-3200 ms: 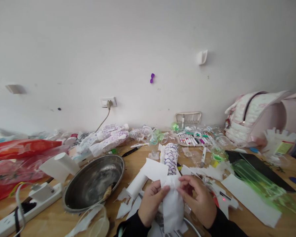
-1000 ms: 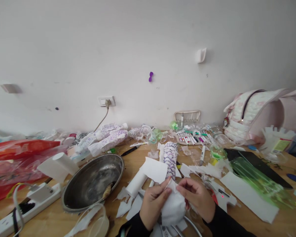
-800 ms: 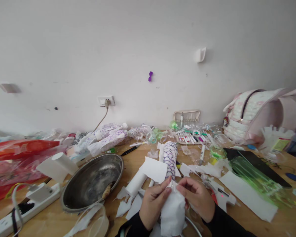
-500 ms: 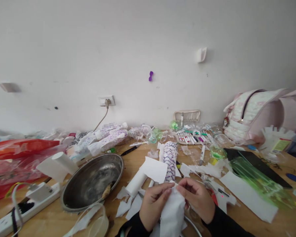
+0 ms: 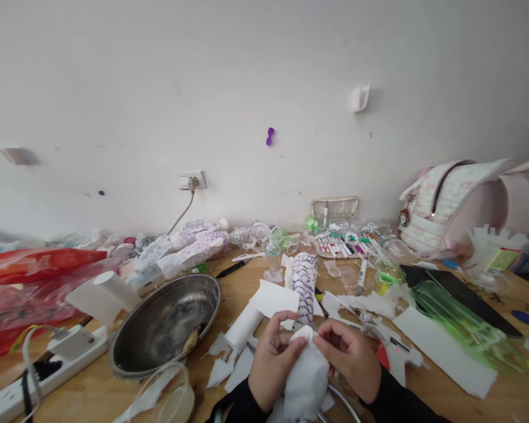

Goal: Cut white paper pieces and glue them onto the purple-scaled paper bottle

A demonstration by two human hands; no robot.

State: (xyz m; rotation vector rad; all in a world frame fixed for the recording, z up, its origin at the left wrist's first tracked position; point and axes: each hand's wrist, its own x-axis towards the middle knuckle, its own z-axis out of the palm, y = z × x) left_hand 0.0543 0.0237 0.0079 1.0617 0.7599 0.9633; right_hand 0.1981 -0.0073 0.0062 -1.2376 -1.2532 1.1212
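My left hand (image 5: pixel 272 362) and my right hand (image 5: pixel 351 357) both grip a rounded object wrapped in white paper (image 5: pixel 306 376), low in the middle of the view. Fingers of both hands pinch the paper's top end together. Just beyond it lies a similar paper-wrapped form drawn with purple scale marks (image 5: pixel 305 283), beside a loose white paper sheet (image 5: pixel 275 299) and a white paper roll (image 5: pixel 244 329).
A steel bowl (image 5: pixel 167 324) sits at left on the wooden table (image 5: pixel 449 399), with a power strip (image 5: pixel 48 365) and red plastic bags (image 5: pixel 30 282). A marker tray (image 5: pixel 341 247), green plastic bottle (image 5: pixel 462 326), black tablet (image 5: pixel 462 299) and pink backpack (image 5: pixel 449 205) lie right.
My fingers have worked along the paper's top end, gathering it tighter; the wrapped object has turned slightly and its top now looks rounder. The rest stays put.
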